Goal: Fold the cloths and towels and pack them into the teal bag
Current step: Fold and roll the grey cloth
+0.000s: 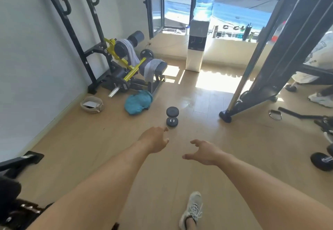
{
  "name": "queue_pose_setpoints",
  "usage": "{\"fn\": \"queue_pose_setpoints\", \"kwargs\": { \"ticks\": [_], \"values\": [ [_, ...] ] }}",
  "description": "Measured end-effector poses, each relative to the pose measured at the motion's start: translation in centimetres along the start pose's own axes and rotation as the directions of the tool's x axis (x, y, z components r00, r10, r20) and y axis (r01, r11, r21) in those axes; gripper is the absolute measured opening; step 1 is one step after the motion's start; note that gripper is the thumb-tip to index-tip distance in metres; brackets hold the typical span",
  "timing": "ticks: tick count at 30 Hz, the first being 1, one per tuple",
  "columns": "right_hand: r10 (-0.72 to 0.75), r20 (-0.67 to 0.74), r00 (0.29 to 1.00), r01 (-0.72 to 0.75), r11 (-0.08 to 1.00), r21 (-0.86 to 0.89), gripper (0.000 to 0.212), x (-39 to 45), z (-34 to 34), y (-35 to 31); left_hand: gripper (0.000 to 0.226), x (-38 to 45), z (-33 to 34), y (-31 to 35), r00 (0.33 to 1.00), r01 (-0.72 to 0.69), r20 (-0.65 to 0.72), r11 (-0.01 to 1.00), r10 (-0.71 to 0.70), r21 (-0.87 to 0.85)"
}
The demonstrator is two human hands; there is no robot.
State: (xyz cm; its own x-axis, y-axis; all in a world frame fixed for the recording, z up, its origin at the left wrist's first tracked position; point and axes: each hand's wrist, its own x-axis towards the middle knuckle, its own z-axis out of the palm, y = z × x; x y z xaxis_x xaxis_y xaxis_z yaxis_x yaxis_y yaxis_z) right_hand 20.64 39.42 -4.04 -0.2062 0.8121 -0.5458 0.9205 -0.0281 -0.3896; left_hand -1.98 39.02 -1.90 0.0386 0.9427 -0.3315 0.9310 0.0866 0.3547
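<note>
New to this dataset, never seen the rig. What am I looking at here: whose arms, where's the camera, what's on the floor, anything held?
No robot here: a person wears one wide-angle camera on the head, looking forward and down. The bare arms are theirs. The left hand and right hand reach forward, fingers loosely spread, holding nothing. On the wooden floor lie the teal bag and a dumbbell. Two grey towels hang on the gym machine: the upper towel and the lower towel. Nothing is packed yet.
</note>
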Motion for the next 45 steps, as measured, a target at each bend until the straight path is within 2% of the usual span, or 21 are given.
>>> {"fn": "queue_pose_setpoints", "kwargs": {
  "ticks": [4,13,20,26,31,34,37,41,45],
  "values": [
    [-0.026,0.028,0.999,0.027,1.000,-0.007,0.097,9.1,-5.6,-0.4,0.054,10.0,-3.2,0.8,1.000,0.013,0.004,1.000,-0.013,0.017],
    [-0.067,0.119,0.991,0.072,0.997,-0.039,0.087,27.5,-18.2,-4.1,0.058,29.0,-10.3,0.2,0.993,0.103,-0.046,0.991,-0.107,-0.086],
    [-0.109,0.120,0.987,0.120,0.989,-0.081,0.087,43.8,-24.3,-8.9,0.060,44.9,-15.2,-4.5,0.987,0.149,-0.045,0.978,-0.157,-0.143],
    [-0.074,0.116,0.990,0.083,0.994,-0.074,0.087,57.2,-30.1,-13.1,0.061,58.6,-20.3,-10.1,0.978,0.205,-0.011,0.962,-0.210,-0.182],
    [-0.070,0.119,0.990,0.077,0.996,-0.049,0.085,65.8,-35.2,-16.0,0.059,67.4,-24.0,-12.3,0.969,0.246,0.027,0.933,-0.247,-0.262],
    [-0.063,0.140,0.988,0.070,0.996,-0.050,0.085,71.5,-37.5,-17.4,0.049,72.5,-25.8,-13.2,0.967,0.230,-0.028,0.911,-0.255,-0.343],
    [-0.093,0.165,0.982,0.108,0.991,-0.083,0.085,77.9,-39.6,-18.9,0.044,77.7,-27.3,-14.0,0.951,0.241,-0.083,0.882,-0.298,-0.404],
    [-0.163,0.197,0.967,0.185,0.978,-0.100,0.085,86.4,-42.4,-21.4,0.040,84.2,-28.7,-15.3,0.917,0.328,-0.065,0.836,-0.394,-0.440],
    [-0.232,0.237,0.944,0.260,0.961,-0.098,0.079,93.4,-45.6,-24.2,0.050,89.9,-30.9,-16.1,0.856,0.433,-0.038,0.756,-0.515,-0.491]
  ]
}}
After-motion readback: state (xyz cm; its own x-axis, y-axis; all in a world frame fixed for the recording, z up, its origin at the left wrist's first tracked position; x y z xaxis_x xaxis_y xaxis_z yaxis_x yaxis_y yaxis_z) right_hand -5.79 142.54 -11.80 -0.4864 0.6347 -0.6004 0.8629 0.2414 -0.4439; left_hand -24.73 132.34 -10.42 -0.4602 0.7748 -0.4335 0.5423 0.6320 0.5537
